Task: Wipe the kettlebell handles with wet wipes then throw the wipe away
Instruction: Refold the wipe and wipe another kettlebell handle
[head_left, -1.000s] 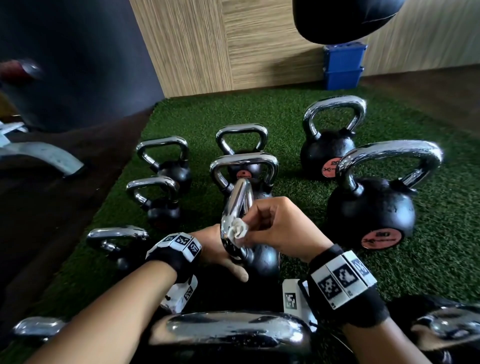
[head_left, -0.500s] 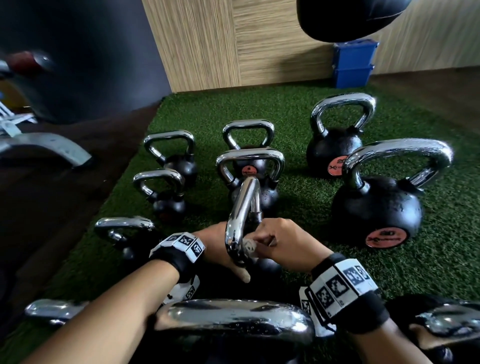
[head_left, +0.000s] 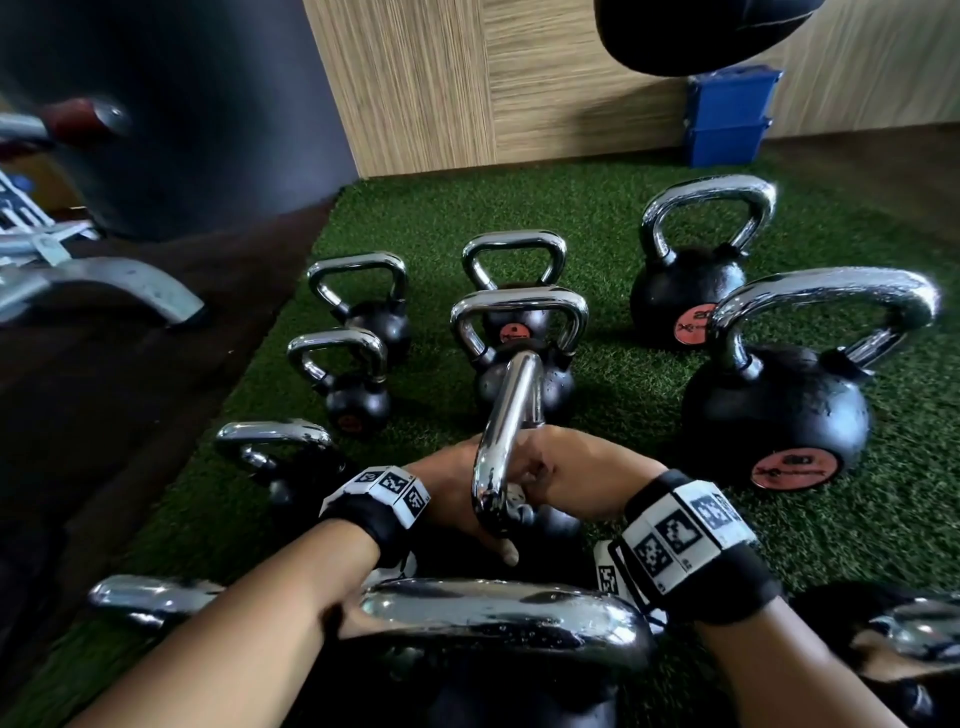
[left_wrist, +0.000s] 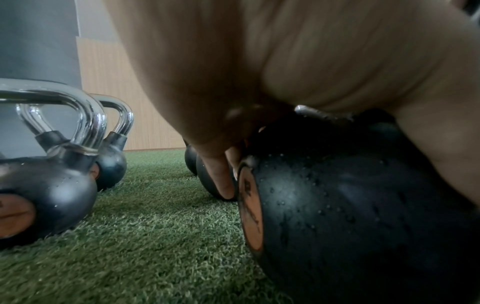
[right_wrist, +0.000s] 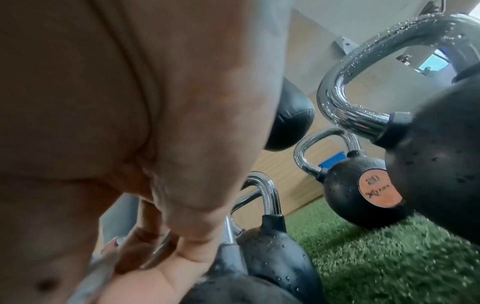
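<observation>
A black kettlebell (left_wrist: 337, 216) stands on the turf in front of me, its chrome handle (head_left: 506, 415) seen edge-on in the head view. My left hand (head_left: 452, 493) cups the wet ball from the left, thumb lying over its near side and fingers (left_wrist: 221, 181) curled down its far side. My right hand (head_left: 566, 473) grips a crumpled white wipe (head_left: 514, 496) and presses it against the lower part of the handle, near where it meets the ball. Most of the wipe is hidden in my fingers.
Several other chrome-handled kettlebells stand close around on the green turf (head_left: 623, 395): a big one (head_left: 774, 415) to the right, one handle (head_left: 498, 618) right under my wrists, smaller ones (head_left: 353, 395) to the left. Blue boxes (head_left: 727, 114) sit by the wooden wall; a grey bench foot (head_left: 104, 280) lies left.
My right hand has slid the wipe down the handle, from its upper bend to near the ball. My left hand has stayed on the kettlebell.
</observation>
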